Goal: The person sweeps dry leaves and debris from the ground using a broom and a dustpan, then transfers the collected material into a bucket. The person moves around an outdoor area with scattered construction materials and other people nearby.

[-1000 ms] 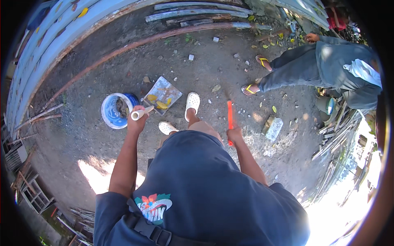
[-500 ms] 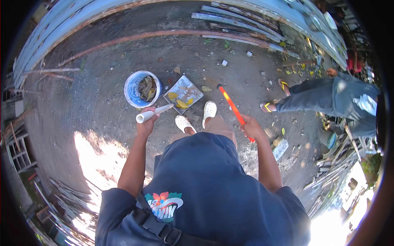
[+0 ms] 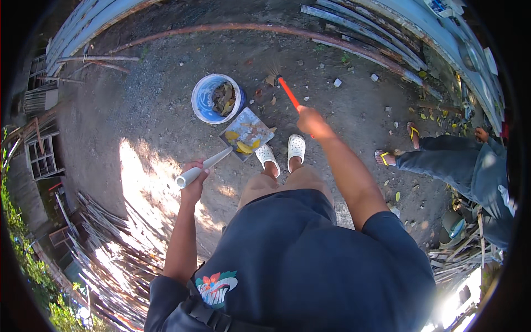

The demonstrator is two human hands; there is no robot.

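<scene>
My left hand (image 3: 192,181) is closed round the white pipe handle (image 3: 206,167) of a dustpan. The handle slants up to the square, grey metal pan (image 3: 251,123), which rests on the dirt in front of my white clogs. Several yellow and brown leaves lie on the pan. My right hand (image 3: 313,123) grips the orange-red handle of a broom (image 3: 289,93). Its thin bristles fan out over the ground beyond the pan, beside a dry leaf (image 3: 270,81). Just past the pan stands a blue and white bucket (image 3: 197,98) with dry leaves inside.
To the right stands another person in dark trousers (image 3: 440,166) and yellow-strapped flip-flops. A long rusty pipe (image 3: 221,27) and weathered planks (image 3: 368,30) lie across the far side. Piled sticks (image 3: 119,238) are at the left. Small white stones (image 3: 337,83) dot the dirt.
My right hand has swung forward and left with the broom, bringing its bristles beyond the pan. My left hand still holds the dustpan handle. The whole view has shifted.
</scene>
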